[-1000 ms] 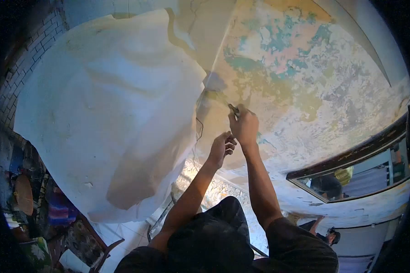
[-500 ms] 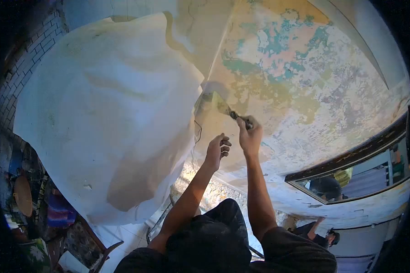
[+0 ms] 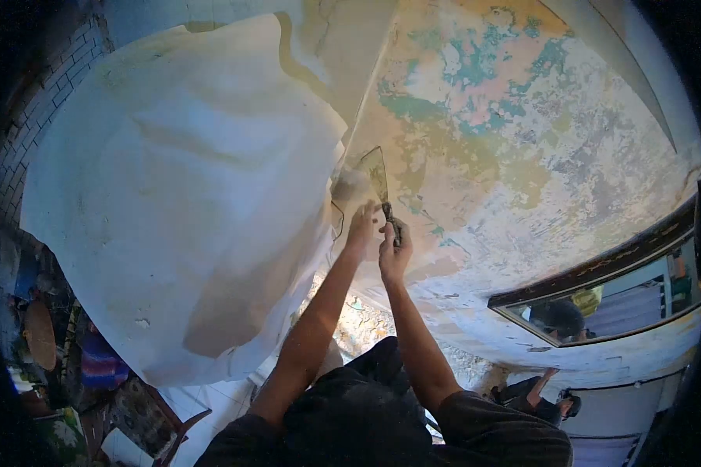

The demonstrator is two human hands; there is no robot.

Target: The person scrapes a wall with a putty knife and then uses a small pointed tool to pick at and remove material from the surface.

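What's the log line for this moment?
right hand: grips scraper | left hand: beside handle, contact unclear | white sheet: left | patchy wall: right

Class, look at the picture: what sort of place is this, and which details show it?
Probably a worn old room, perhaps under repair: patchy, flaking paint on the wall, a framed pane on it, and a scraper in the right hand.

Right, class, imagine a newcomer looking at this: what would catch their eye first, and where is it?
Probably the huge pale sheet filling the left side. Next, the wall to its right, blotched with turquoise, pink and ochre. Near the centre, the right hand grips a scraper by its dark handle, the left hand close beside it.
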